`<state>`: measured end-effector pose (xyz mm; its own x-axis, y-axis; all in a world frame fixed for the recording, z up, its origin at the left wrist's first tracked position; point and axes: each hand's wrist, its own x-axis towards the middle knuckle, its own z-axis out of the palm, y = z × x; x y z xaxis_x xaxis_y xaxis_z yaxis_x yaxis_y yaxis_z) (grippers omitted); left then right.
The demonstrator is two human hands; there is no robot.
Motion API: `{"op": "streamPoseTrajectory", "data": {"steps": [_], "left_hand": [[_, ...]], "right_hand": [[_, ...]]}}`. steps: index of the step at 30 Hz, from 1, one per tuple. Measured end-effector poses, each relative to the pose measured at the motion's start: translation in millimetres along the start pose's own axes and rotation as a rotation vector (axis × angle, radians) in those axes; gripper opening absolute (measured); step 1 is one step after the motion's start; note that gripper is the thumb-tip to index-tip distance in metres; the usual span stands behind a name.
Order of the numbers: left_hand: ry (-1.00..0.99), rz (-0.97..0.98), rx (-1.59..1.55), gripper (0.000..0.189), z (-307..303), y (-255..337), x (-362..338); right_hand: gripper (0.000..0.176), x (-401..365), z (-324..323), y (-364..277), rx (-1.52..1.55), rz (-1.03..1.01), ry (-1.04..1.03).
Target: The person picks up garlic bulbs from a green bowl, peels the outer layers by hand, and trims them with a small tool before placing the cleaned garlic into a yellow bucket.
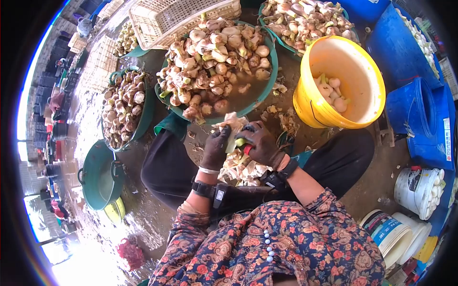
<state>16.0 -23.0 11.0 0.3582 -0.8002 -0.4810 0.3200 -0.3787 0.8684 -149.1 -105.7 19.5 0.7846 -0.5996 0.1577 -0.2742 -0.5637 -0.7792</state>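
Observation:
My left hand (217,147), in a dark glove, is closed on a garlic bulb with loose papery skin (234,121) and a pale stalk. Right beside it my gloved right hand (262,144) is closed round a small tool with a green-and-red handle (247,149); its working end is hidden. Peeled skins (241,170) are heaped below both hands, between my legs. Just beyond them, a wide green tub (272,78) holds unpeeled garlic bulbs in brownish water. To the right, a yellow bucket (305,102) contains several white peeled bulbs (333,90).
More garlic fills a green tub (149,110) at left and another (261,18) at the back. A bare green basin (100,176) sits nearer left. A cream plastic crate (143,28) stands behind. Blue containers (411,107) and white buckets (411,190) line the right.

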Motion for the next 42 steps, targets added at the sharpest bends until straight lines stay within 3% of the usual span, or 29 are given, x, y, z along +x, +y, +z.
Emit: {"op": "streamPoseTrajectory", "data": {"steps": [1,2,3,4,5,6,8,10,11,12,13,14,15,16,18,20,21,22,24,26,28,29,30,32,33,36,37,40,42], "left_hand": [[0.095,0.447,0.451,0.026,-5.2,-3.4,-0.7],[0.187,0.895,0.899,0.023,-8.2,-6.4,-1.9],[0.115,0.501,0.181,0.017,3.8,7.1,-16.8],[0.196,1.017,0.927,0.025,-22.5,-9.3,-6.3],[0.141,0.967,0.930,0.027,-24.7,-7.3,-14.0],[0.085,0.916,0.935,0.030,-26.4,-4.5,-26.1],[0.070,0.986,1.185,0.033,-42.4,-15.9,-37.1],[0.078,0.560,0.279,0.020,-25.3,11.1,-63.4],[0.071,0.631,0.437,0.016,-53.0,-13.7,-53.3],[-0.470,0.215,-0.241,0.023,-38.8,28.7,-59.0],[-0.469,0.081,0.038,0.030,-29.0,46.8,-58.8],[-0.463,-0.056,0.318,0.039,-19.2,53.6,-58.2],[-0.481,0.198,0.513,0.054,-7.4,44.2,-49.8],[-0.281,0.205,0.932,0.052,-0.1,39.5,-44.7],[-0.075,0.359,0.358,0.049,13.9,26.0,-24.5],[-0.029,0.329,0.215,0.041,26.8,27.7,-14.5],[-0.101,0.484,0.328,0.031,24.3,14.0,-0.5],[-0.096,0.486,0.326,0.031,20.2,10.3,0.5],[-0.226,0.200,0.147,0.023,17.2,16.3,-4.8],[-0.343,0.195,-0.305,0.020,8.3,16.9,-22.1],[-0.342,0.082,-0.519,0.023,-6.1,32.8,-42.2],[-0.435,0.119,-0.449,0.029,-12.9,39.0,-49.3],[-0.430,0.126,-0.450,0.029,-13.0,34.6,-44.4],[-0.271,0.227,0.592,0.039,-11.5,20.8,-30.9],[-0.115,0.380,0.875,0.041,-2.2,19.4,-31.8],[0.082,0.396,0.733,0.038,28.4,9.7,-26.2],[0.105,0.535,0.728,0.036,39.4,8.3,-23.7],[0.195,0.699,0.721,0.023,54.7,-0.9,-13.0],[0.164,0.656,0.737,0.019,52.5,2.5,-10.0]], "right_hand": [[0.032,-1.3,17.2,18.3,0.146,-0.096,0.266],[0.032,1.8,15.9,23.6,0.146,-0.096,0.269],[0.028,4.2,12.5,31.2,0.766,0.237,0.272],[0.024,2.8,9.0,37.6,1.378,0.581,0.252],[0.021,-4.4,13.6,53.1,0.763,0.302,0.327],[0.021,-1.2,14.6,57.7,0.762,0.303,0.328],[0.017,6.9,17.2,68.4,1.864,0.701,0.378],[0.020,-1.7,23.8,92.3,1.907,0.709,0.426],[0.021,-6.4,21.8,99.2,1.976,0.742,0.358],[0.023,-7.1,19.8,105.2,2.042,0.769,0.274],[0.026,-8.7,19.6,109.4,2.165,0.705,0.115],[0.026,-4.5,18.3,101.8,2.165,0.703,0.103],[0.028,2.1,11.0,85.3,2.098,0.763,0.145],[0.030,7.0,3.2,68.9,2.030,0.821,0.191],[0.034,9.8,4.0,58.9,1.935,0.842,0.267],[0.032,7.9,23.8,75.6,1.639,0.775,0.131],[0.037,3.2,25.1,70.2,1.541,0.778,0.178],[0.037,7.2,27.9,66.4,1.539,0.777,0.173],[0.044,10.6,32.0,66.4,2.030,0.914,0.158],[0.042,7.8,26.8,71.3,2.065,0.973,0.252],[0.038,1.7,19.8,78.1,2.117,1.103,0.410],[0.037,-6.1,31.1,104.9,2.207,0.981,0.168],[0.037,-5.8,29.5,105.2,2.204,0.980,0.159],[0.039,-6.1,31.2,101.2,2.471,0.863,-0.018],[0.039,-4.2,27.7,91.4,2.475,0.859,-0.026],[0.040,-4.9,19.3,68.0,2.436,0.953,0.041],[0.041,-4.3,19.2,63.7,2.380,0.993,0.091],[0.043,6.6,20.8,45.5,2.183,1.173,0.296],[0.042,-5.4,37.7,70.4,2.596,0.688,-0.168]]}}
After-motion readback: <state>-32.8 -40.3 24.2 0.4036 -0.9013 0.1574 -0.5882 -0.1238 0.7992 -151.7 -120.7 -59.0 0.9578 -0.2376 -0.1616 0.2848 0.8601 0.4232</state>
